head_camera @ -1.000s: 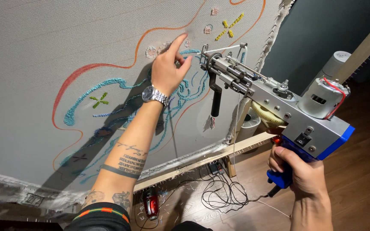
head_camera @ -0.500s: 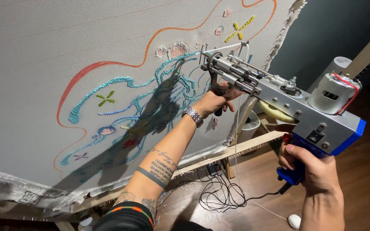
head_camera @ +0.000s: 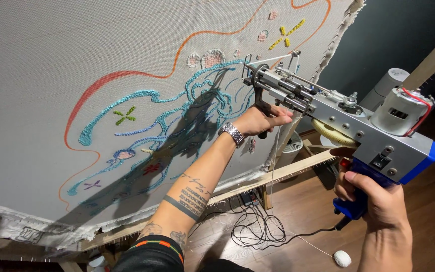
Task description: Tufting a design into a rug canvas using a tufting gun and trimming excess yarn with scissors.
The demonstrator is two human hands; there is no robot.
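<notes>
A grey and blue tufting gun [head_camera: 348, 126] is held up against a large grey cloth [head_camera: 51, 65] stretched on a wooden frame. My right hand [head_camera: 373, 201] grips its blue rear handle. My left hand [head_camera: 263, 121], with a metal watch on the wrist, is closed around the black front handle under the gun's nose. The needle tip [head_camera: 247, 68] sits close to the cloth beside blue tufted lines [head_camera: 187, 100]. White yarn runs along the top of the gun.
The cloth carries orange, red, teal, yellow and pink tufted shapes. A wooden frame bar [head_camera: 278, 174] runs below it. A black cable [head_camera: 258, 229] coils on the wooden floor next to a small white yarn ball [head_camera: 342, 258]. A white cylinder [head_camera: 386, 85] stands behind the gun.
My left hand came off the cloth, moved down to the gun and closed on its front handle. The gun has shifted slightly closer to the cloth.
</notes>
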